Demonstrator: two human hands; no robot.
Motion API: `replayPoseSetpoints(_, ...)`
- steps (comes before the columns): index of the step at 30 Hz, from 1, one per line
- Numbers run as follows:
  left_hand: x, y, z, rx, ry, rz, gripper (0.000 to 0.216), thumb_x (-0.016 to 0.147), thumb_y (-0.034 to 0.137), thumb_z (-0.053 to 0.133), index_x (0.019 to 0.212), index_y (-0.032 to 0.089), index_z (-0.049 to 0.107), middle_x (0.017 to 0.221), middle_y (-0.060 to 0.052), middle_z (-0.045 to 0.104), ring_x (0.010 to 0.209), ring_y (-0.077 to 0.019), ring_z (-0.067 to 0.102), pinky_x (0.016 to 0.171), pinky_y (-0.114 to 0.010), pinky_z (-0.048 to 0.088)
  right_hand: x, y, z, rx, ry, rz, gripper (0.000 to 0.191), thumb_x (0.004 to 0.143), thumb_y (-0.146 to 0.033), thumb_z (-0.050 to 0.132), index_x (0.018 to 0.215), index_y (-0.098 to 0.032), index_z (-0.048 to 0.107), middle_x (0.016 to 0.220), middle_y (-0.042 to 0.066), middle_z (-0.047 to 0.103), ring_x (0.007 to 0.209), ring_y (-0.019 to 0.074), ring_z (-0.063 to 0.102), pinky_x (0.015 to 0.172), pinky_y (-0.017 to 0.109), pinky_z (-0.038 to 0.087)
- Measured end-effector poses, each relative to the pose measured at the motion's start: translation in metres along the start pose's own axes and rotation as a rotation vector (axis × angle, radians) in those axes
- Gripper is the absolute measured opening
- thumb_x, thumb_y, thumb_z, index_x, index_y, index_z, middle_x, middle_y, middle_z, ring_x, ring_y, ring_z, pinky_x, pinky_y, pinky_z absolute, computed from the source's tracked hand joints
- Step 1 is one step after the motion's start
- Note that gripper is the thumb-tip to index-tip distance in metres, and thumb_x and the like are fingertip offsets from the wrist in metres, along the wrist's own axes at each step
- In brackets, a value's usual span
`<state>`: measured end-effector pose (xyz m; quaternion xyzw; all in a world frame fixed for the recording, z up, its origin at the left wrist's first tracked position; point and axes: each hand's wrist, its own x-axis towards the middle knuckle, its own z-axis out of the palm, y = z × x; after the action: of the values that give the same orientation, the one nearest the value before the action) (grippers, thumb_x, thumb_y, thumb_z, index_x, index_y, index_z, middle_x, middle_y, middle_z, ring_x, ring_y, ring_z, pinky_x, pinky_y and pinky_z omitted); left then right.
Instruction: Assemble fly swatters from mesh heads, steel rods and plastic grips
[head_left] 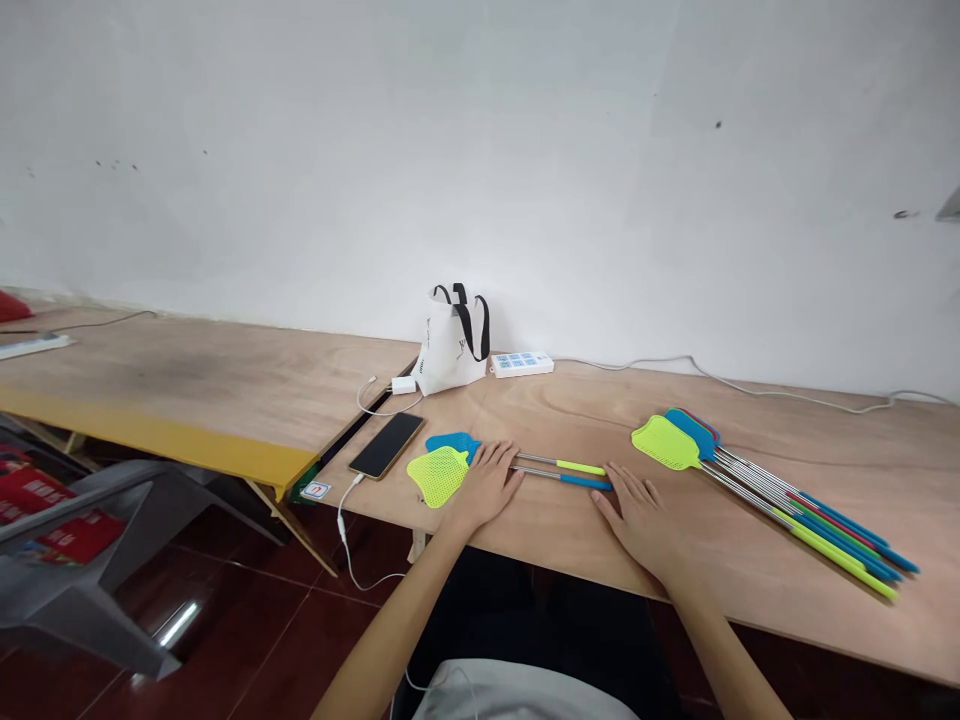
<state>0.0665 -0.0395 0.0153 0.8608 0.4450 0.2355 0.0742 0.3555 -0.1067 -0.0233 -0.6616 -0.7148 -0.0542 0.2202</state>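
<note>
Two fly swatters lie side by side on the wooden table in front of me, a yellow-green head (pixel 438 475) nearer me and a blue head (pixel 452 442) behind it. Their thin metal shafts run right to a yellow-green grip (pixel 581 467) and a blue grip (pixel 585 482). My left hand (pixel 487 487) lies flat across the shafts by the heads, fingers stretched out, hiding where the shafts meet the heads. At the grip ends, my right hand (pixel 637 513) rests on the table with fingers extended, its fingertips by the grip tips.
To the right lies a pile of several fly swatters (pixel 765 495). A phone (pixel 387 445) on a charging cable is left of the heads. Behind stand a white bag (pixel 450 350) and a power strip (pixel 523 364). A grey plastic chair (pixel 112 570) is at lower left.
</note>
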Motion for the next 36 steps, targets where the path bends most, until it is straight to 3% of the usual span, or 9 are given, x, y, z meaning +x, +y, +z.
replayPoseSetpoints(26, 0.001, 0.006, -0.007, -0.022, -0.006, 0.001, 0.040, 0.103, 0.031, 0.041, 0.140, 0.017, 0.048, 0.150, -0.013, 0.052, 0.143, -0.0289, 0.042, 0.122, -0.051, 0.025, 0.002, 0.000, 0.001, -0.029, 0.026, 0.007, 0.057, 0.102, -0.053, 0.030, 0.146, -0.022, 0.050, 0.150, 0.011, 0.055, 0.142, 0.0285, 0.047, 0.118, 0.055, 0.032)
replayPoseSetpoints(32, 0.001, 0.006, -0.011, -0.141, 0.035, -0.035, 0.022, 0.092, 0.015, 0.044, 0.113, 0.019, 0.050, 0.121, -0.012, 0.063, 0.121, -0.0277, 0.054, 0.106, -0.047, 0.042, 0.001, 0.000, 0.000, -0.005, 0.066, -0.012, 0.052, 0.102, -0.051, 0.032, 0.140, -0.022, 0.052, 0.146, 0.012, 0.058, 0.139, 0.0284, 0.050, 0.115, 0.055, 0.035)
replayPoseSetpoints(36, 0.000, 0.005, -0.013, -0.216, -0.006, -0.020, 0.021, 0.090, 0.009, 0.042, 0.105, 0.023, 0.049, 0.118, -0.008, 0.063, 0.115, -0.0243, 0.057, 0.102, -0.041, 0.045, 0.001, -0.002, -0.001, 0.010, 0.096, -0.020, 0.048, 0.103, -0.050, 0.031, 0.134, -0.021, 0.054, 0.143, 0.013, 0.061, 0.136, 0.0284, 0.053, 0.113, 0.054, 0.036)
